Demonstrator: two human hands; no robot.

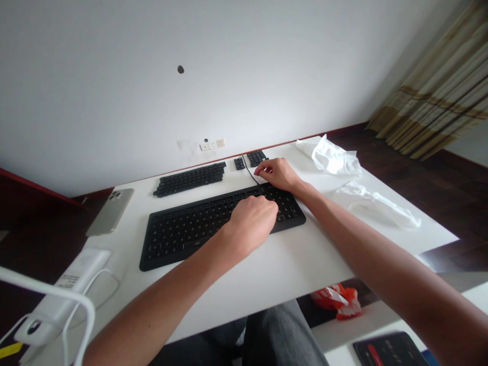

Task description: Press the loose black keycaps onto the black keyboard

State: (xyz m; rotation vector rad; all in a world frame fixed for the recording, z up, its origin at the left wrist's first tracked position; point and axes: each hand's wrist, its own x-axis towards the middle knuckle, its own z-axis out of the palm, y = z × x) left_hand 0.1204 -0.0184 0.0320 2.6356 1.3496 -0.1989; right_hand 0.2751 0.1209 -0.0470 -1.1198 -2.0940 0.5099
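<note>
A black keyboard (190,226) lies on the white table with its key sockets showing, many seemingly bare of caps. Over its right part is my left hand (253,218), closed, the fingertips hidden beneath the knuckles. My right hand (281,175) rests at the keyboard's back right edge. Its fingers are curled together near the thumb; anything between them is too small to make out. Behind the keyboard, black keycaps (190,179) are laid out in rows. A small group of keycaps (239,163) and another block of keycaps (256,157) sit closer to my right hand.
A cable (249,172) runs back from the keyboard. At the left are a phone (110,211) and a white power strip (72,284) with cords. White crumpled wrapping (335,157) and a white bag (381,206) lie at the right. Below is a red-orange wrapper (337,301).
</note>
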